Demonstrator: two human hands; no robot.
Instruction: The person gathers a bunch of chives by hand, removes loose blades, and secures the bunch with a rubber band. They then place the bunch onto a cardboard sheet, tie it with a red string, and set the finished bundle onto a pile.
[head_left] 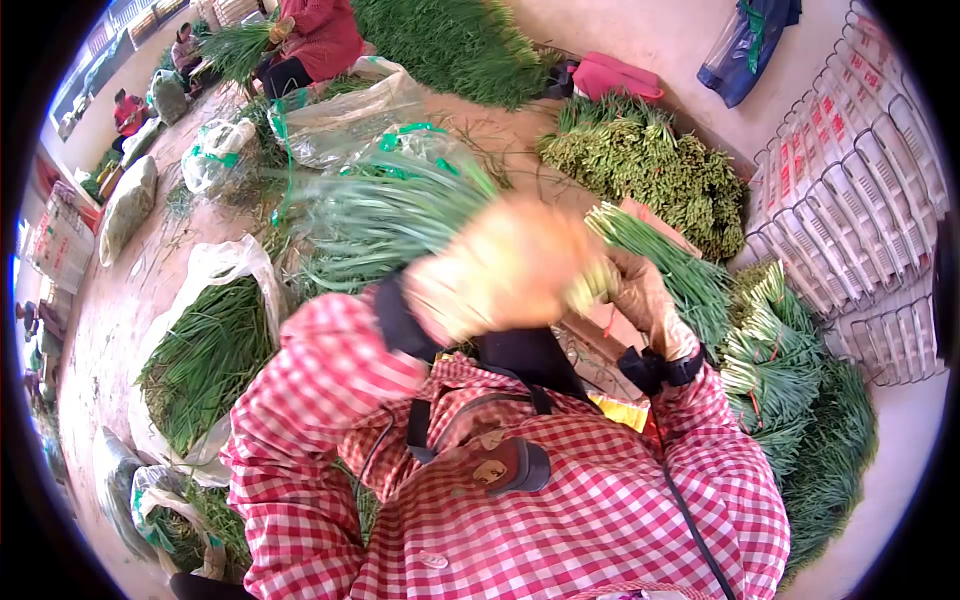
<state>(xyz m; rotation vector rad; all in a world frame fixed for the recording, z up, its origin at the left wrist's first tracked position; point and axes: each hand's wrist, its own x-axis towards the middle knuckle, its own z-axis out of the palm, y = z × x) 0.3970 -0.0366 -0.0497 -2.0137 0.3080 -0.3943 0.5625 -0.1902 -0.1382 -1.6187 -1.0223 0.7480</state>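
My left hand (515, 265), in a pale glove and blurred by motion, is closed around a bunch of long green chive-like stalks (390, 215). The leaves fan out to the left, and the pale stem ends (592, 283) stick out on the right. My right hand (648, 300), gloved too, has its fingers curled beside those stem ends. Whether it grips them or something else is hidden. Just behind it lies another green bunch (675, 265), with a cardboard piece (605, 335) below.
Tied bunches (770, 370) are stacked at the right, near white wire-handled crates (840, 190). A pile of cut stalks (650, 180) lies ahead. An open sack of greens (215, 360) stands at the left. Other people, one in a red top (318, 40), sit further back.
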